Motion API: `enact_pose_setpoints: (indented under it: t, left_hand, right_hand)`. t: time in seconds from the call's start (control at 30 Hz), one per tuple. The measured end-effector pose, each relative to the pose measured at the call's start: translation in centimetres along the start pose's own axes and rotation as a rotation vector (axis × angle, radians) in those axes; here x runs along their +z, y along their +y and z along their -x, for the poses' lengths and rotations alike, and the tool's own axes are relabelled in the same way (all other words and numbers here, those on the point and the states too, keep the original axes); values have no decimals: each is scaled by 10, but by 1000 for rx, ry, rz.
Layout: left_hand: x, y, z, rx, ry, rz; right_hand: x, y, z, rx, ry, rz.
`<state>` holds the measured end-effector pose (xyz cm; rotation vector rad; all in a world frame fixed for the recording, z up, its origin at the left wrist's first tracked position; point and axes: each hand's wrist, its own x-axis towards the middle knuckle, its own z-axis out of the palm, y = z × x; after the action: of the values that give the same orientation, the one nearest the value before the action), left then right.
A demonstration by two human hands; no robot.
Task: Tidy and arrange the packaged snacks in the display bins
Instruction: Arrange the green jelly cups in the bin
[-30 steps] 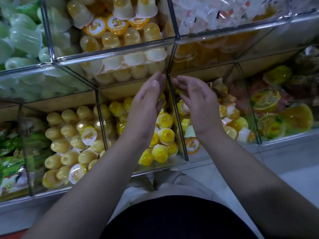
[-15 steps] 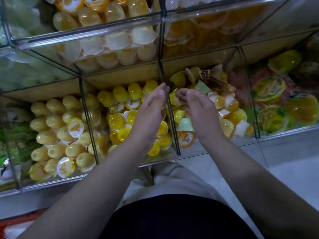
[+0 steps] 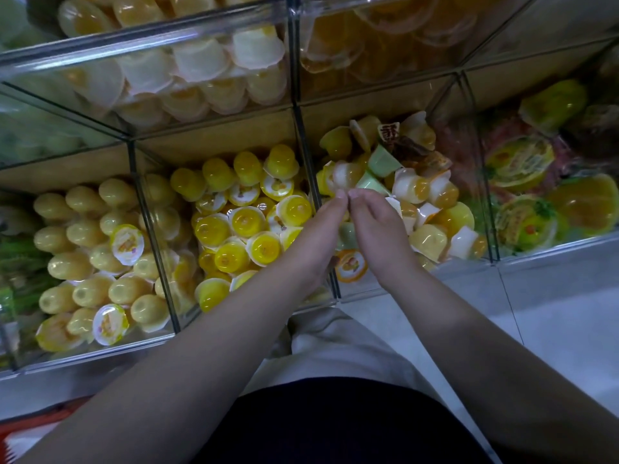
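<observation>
Left fingers (image 3: 341,195): straight, aimed at the bin's back edge, tips touching the right fingertips. I see nothing in them.
Right fingers (image 3: 357,195): slightly bent over the cups. Whether they hold one I cannot tell.
Left hand (image 3: 318,239): reaches across the clear divider (image 3: 306,162).
Right hand (image 3: 378,236): above the middle of the mixed bin (image 3: 435,274).
Mixed jelly cups (image 3: 418,192): orange, white and green, jumbled in that bin under both hands.
Orange-lidded cup (image 3: 351,265): by the bin's front edge, between the wrists.
Bright yellow cups (image 3: 234,226): bin just left of the divider.
Pale yellow cups (image 3: 83,249): next bin left.
Large fruit jelly packs (image 3: 522,162): bin to the right.
Upper bins (image 3: 150,38): white and orange cups, behind the lower row.
</observation>
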<state>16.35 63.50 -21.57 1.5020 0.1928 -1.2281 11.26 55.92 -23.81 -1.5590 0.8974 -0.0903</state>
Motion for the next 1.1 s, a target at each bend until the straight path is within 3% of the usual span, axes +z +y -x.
enact_pose_setpoints:
  t: [0.23, 0.33, 0.43, 0.6, 1.1]
  left_hand:
    - [7, 8, -4, -205, -85, 184]
    - [-4, 12, -11, -242, -104, 153]
    - [-16, 11, -15, -238, -134, 122]
    - [-21, 8, -5, -185, -104, 283]
    - [-23, -3, 13, -48, -175, 219]
  right_hand:
    - [5, 1, -2, -58, -40, 57]
    - [3, 1, -4, -28, -63, 23]
    - [-6, -1, -6, -4, -34, -29]
    - [-23, -3, -14, 56, 17, -104]
    - [-16, -3, -14, -78, -168, 76]
